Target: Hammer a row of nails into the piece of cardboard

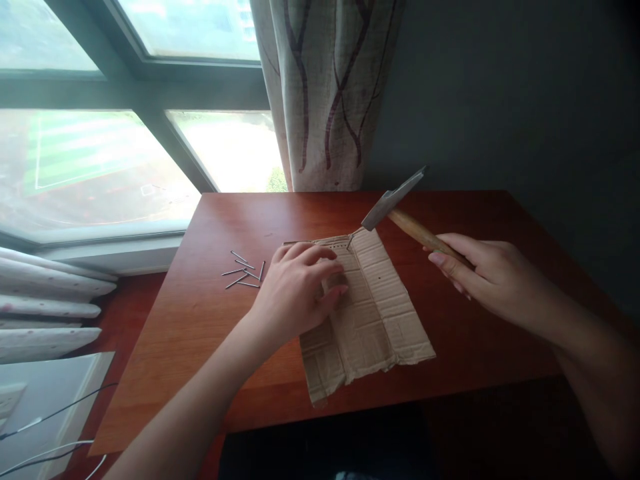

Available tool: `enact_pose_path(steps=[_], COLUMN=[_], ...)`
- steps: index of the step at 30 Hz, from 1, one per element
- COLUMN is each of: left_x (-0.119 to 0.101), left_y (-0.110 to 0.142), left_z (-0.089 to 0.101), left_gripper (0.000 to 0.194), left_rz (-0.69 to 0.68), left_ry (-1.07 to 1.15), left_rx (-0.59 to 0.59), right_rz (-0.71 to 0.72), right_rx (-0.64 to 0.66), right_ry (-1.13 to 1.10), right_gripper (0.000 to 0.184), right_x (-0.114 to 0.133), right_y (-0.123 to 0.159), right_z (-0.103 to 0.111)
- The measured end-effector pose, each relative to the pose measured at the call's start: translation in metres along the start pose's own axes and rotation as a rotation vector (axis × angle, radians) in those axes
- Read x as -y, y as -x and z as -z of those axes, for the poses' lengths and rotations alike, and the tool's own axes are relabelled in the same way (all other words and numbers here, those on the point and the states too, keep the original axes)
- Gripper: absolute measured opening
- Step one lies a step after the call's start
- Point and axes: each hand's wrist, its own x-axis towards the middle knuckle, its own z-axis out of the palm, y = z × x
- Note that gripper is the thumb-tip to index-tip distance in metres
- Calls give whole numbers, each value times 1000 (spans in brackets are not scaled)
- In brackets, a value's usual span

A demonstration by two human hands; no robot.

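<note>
My right hand (480, 267) is closed around the wooden handle of a hammer (395, 199). The hammer's metal head is raised over the far end of a piece of corrugated cardboard (367, 327). Beneath the head, a nail (352, 240) stands in the cardboard, slightly tilted, at the end of a row of small holes. My left hand (305, 283) rests on the cardboard's left side, fingers bent and thumb apart from them. A brownish patch shows between thumb and fingers; I cannot make out what it is. Left of that hand, several loose nails (244, 272) lie in a small pile.
Everything lies on a reddish-brown wooden table (190, 347). Beyond its far edge hang a patterned curtain (330, 100) and a dark wall. A window (135, 87) fills the left side. Cables (55, 413) run beside a wall socket at lower left.
</note>
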Motion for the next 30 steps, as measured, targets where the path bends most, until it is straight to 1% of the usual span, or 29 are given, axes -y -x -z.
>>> enact_pose_path(steps=[1,3,6,11,16,21,26,30], left_x=[-1,-2,1,3,3,3,3,3], left_y=[4,10,14,17,19,19,20,20], left_z=[-3,-8,-14,-20,-22,-21,-22,-22], left_gripper=[20,22,25,26,27,28,27,28], left_rz=[-19,-38,-50,-54,-55,-39,-37,-29], left_ry=[7,22,25,18,29,41,45,40], left_rx=[26,36,2,-50,-62,-44,-44,-43], right_rz=[4,24,62,88,94,106,95,101], right_rx=[2,9,23,3,-4,49,14,75], right_ry=[2,-3,-5,19,30,24,76,47], right_gripper=[31,30,25,23,22,22,23,23], right_x=[0,3,9,15,13,13,16,15], right_y=[-1,-2,-5,-5,-3,-5,-6,-7], right_z=[0,-1,0,2,0,-1,4,1])
